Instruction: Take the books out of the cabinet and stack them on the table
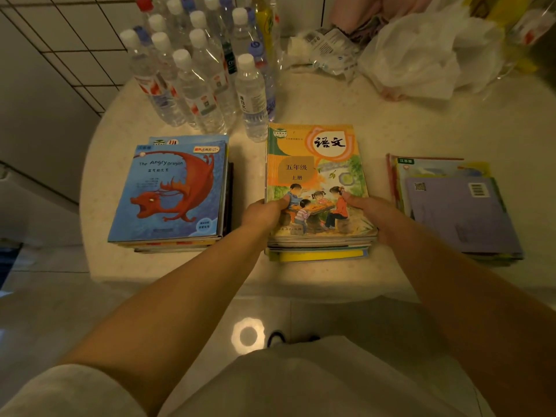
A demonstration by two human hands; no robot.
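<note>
Both hands grasp the middle stack of books [319,188] on the round table [421,127]. The left hand [264,210] holds the stack's near left edge, thumb lying on the orange cover of the top book. The right hand [371,212] holds the near right edge, its thumb likewise on the cover; the other fingers of both hands are hidden along the sides. Outside the left hand lies a second stack [171,194] topped by a blue book with a red dragon. Outside the right hand lies a third stack [454,209] topped by a purple cover. Beyond the hands stand water bottles [195,73], with plastic bags [421,52] further right.
</note>
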